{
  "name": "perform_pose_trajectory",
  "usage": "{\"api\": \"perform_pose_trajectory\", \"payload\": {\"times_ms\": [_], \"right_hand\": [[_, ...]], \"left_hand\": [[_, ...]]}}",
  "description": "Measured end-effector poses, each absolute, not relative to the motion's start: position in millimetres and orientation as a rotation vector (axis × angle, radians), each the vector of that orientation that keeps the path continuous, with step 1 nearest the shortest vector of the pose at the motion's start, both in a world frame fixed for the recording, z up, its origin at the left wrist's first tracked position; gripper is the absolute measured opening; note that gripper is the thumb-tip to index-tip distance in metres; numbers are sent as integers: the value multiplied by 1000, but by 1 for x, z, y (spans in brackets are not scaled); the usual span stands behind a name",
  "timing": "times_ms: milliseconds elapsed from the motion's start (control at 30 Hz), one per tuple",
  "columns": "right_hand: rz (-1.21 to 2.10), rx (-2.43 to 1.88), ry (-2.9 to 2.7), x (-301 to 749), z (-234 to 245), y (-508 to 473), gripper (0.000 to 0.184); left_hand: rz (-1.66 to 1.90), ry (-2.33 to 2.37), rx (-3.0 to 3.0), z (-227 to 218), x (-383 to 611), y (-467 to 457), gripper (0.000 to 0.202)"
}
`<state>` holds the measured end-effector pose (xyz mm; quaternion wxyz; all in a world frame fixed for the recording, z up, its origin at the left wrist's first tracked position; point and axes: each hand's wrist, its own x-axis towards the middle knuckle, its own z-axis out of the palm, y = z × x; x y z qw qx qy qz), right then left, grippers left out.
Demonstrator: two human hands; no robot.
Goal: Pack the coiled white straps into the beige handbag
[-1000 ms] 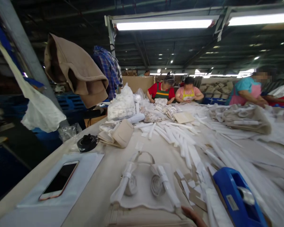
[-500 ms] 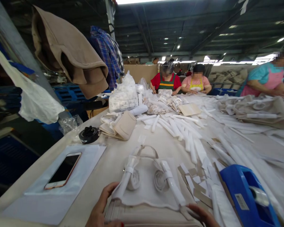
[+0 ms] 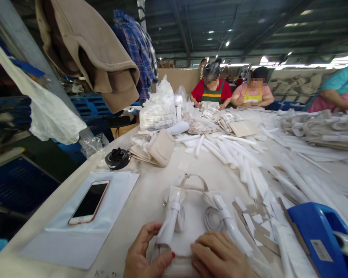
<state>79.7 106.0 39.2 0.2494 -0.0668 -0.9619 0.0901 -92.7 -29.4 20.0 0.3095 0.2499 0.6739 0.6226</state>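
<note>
A white cloth bag (image 3: 191,216) with two paper-wrapped rolled straps lies on the table in front of me. My left hand (image 3: 143,255) rests at its lower left edge, thumb against the fabric beside the left wrapped strap (image 3: 171,220), fingers loosely curled and apart. My right hand (image 3: 220,256) lies flat on the bag's lower part, fingers pressed down on the cloth just below the right wrapped strap (image 3: 229,224). Neither hand grips anything.
A blue tape dispenser (image 3: 321,239) stands at my right. A phone (image 3: 89,202) lies on a white sheet (image 3: 84,224) at the left. Several white rolled strips (image 3: 234,158), a black reel (image 3: 116,158) and beige folded bags (image 3: 156,148) cover the table. Other people work at the far end.
The camera tilted down. Both my hands came up into view and moved onto the bag's lower edge; the right hand now lies flat on the cloth.
</note>
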Motion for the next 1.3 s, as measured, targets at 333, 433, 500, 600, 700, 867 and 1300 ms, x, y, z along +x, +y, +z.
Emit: {"api": "perform_pose_trajectory", "payload": {"times_ms": [333, 433, 500, 600, 700, 867, 1300], "right_hand": [[468, -509, -2706, 34, 37, 87, 15], [682, -561, -2710, 32, 44, 88, 20], [876, -502, -2713, 33, 48, 90, 21], [922, -472, -2766, 31, 48, 90, 19], [728, -626, -2789, 22, 44, 85, 14], [831, -570, -2701, 9, 40, 80, 16], [551, -288, -2769, 6, 41, 81, 13]], "left_hand": [[1849, 1619, 690, 5, -91, -29, 52], [1848, 1607, 671, 1, -91, -29, 54], [1839, 1594, 682, 1, -91, -30, 54], [1829, 1572, 706, 2, -91, -31, 51], [1852, 1586, 747, 4, -90, -31, 47], [1806, 1660, 852, 1, -90, -30, 44], [1679, 1934, 1355, 0, -97, -34, 63]]}}
